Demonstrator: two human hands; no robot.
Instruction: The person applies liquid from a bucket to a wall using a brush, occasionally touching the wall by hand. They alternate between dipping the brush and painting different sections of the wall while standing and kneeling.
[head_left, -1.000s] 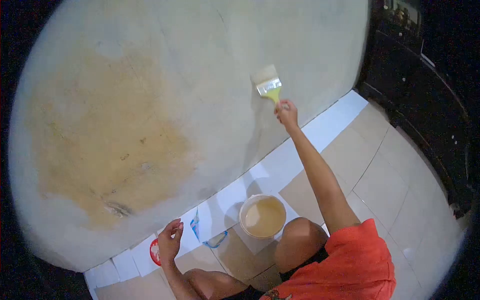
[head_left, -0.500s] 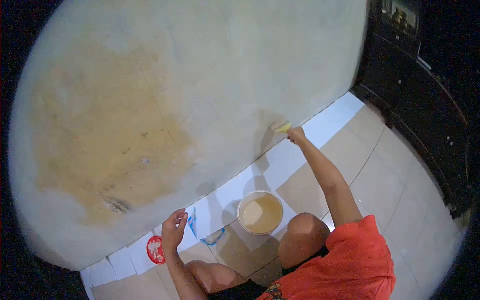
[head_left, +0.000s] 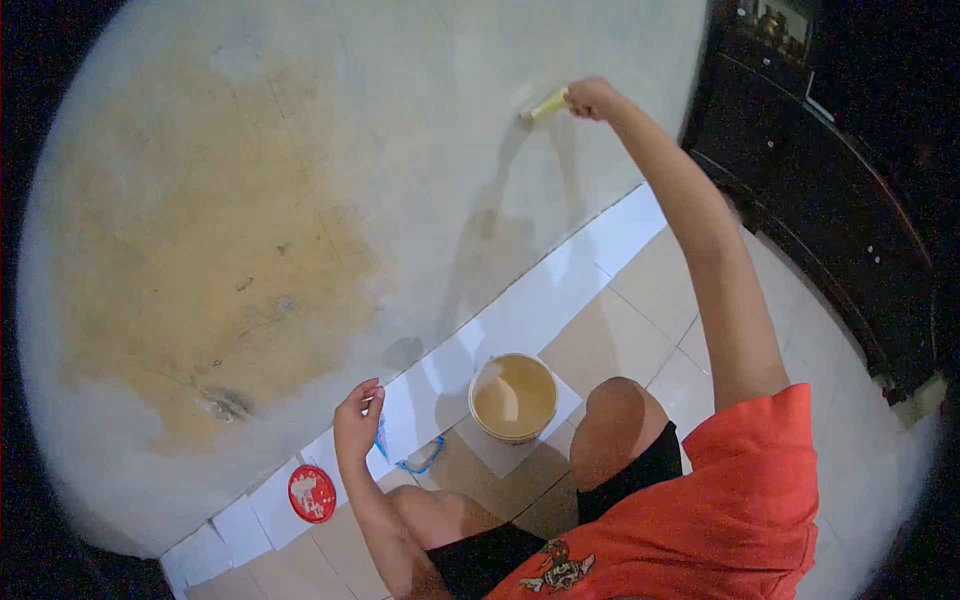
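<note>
L to R. Wall [head_left: 415,190]: pale, w/ 1 big yellow-brown patch [head_left: 210,230] on L side, dark scuffs low on it. 1 red lid [head_left: 312,493] on floor by paper edge, whitish residue on top. Risk: smears, if L forearm drops onto it & residue is wet (can't tell).

L hand [head_left: 358,420]: raised near wall base, fingers loosely bent, nothing seen in them. Blue-edged item [head_left: 425,455] just beside it, can't ID.

Paper strip [head_left: 535,305] runs along wall base. Bucket [head_left: 510,439] in front of knees, on 1 sheet, beige liquid [head_left: 537,402] inside. R knee [head_left: 622,425] is near bucket; prob. main spill risk if person shifts or stands w/o looking.

Brush [head_left: 548,105]: up at wall, well above bucket, seen edge-on; tip looks to touch wall, not 100% sure. R hand [head_left: 592,98]: fingers wrapped around handle, arm stretched. Overloaded bristles could drip past paper onto tiles [head_left: 650,300]; long reach might mean uneven pressure, streaks.

Far R: dark cabinet [head_left: 800,165]. Splatter poss. if flicked that way.
</note>
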